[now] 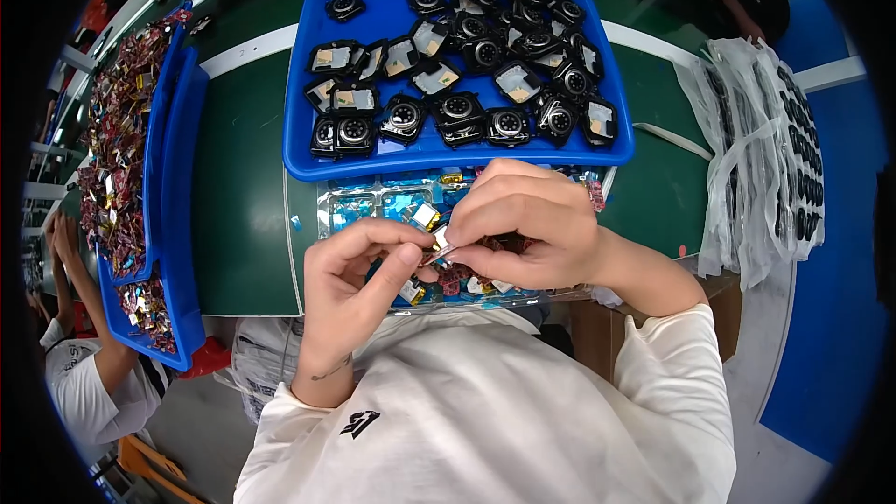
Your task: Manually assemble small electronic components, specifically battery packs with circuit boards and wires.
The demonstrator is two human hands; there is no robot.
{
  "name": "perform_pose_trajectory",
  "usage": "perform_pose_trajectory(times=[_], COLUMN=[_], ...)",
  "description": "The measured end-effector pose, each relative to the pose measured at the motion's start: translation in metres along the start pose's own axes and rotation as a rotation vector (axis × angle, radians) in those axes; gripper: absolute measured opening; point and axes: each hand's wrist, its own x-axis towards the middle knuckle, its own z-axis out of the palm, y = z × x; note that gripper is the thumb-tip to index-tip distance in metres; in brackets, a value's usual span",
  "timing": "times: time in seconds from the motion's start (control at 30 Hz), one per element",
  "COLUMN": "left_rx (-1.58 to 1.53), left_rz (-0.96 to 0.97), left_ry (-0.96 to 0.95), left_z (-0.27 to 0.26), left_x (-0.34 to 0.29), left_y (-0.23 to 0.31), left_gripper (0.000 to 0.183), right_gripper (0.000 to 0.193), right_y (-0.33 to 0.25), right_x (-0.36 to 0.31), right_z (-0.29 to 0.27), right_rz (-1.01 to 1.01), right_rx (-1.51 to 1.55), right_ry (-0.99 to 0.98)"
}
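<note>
Close together over a clear plastic tray (pixel 381 194), my two hands pinch one small electronic part (pixel 441 239) with a whitish face. My left hand (pixel 359 271) grips its lower left side between thumb and fingertips. Thumb and fingers of my right hand (pixel 532 222) close on its right side, and partly hide it. Below them the tray holds blue film pieces and several small parts with red flex strips, among them a silver and yellow one (pixel 426 216). Just beyond stands a blue tray (pixel 301 135) of black smartwatch cases (pixel 457 107), some showing their pale open insides.
At left, stacked blue bins (pixel 177 131) hold heaps of small red and gold parts (pixel 121 131). Plastic-wrapped sheets of black pieces (pixel 761 149) lie at the right edge of the green table (pixel 238 187). Other people sit at the left (pixel 98 392) and far right (pixel 751 0).
</note>
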Motion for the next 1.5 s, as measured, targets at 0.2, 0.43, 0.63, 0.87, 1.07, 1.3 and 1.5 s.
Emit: perform_pose_trajectory(times=[0.2,0.43,0.63,0.87,1.07,1.3,1.5], left_rx=[0.26,0.427,0.502,0.207,0.186,0.182,-0.042], left_rz=[0.171,0.321,0.361,0.201,0.249,0.1,0.047], left_ry=[-0.042,0.084,0.156,0.099,0.047,0.01,-0.082], left_z=[-0.009,-0.01,0.012,0.002,0.003,0.006,0.002], left_x=[0.005,0.006,0.016,0.009,0.011,0.011,0.01], left_y=[-0.002,-0.012,0.005,-0.007,-0.007,0.002,-0.004], left_gripper=[0.013,0.008,0.014,0.017,0.025,0.008,0.008], right_gripper=[0.029,0.034,0.025,0.014,0.01,0.01,0.007], right_y=[-0.003,-0.005,-0.005,0.002,0.002,-0.002,-0.009], right_x=[0.001,-0.002,-0.004,0.0,0.001,-0.005,-0.004], right_z=[-0.005,-0.004,-0.005,-0.008,-0.007,-0.008,-0.005], right_rz=[0.213,0.364,0.473,0.343,0.356,0.524,0.598], right_rx=[0.14,0.123,0.175,0.057,0.02,0.333,0.55], right_ry=[-0.043,-0.015,0.003,0.012,0.043,0.022,0.057])
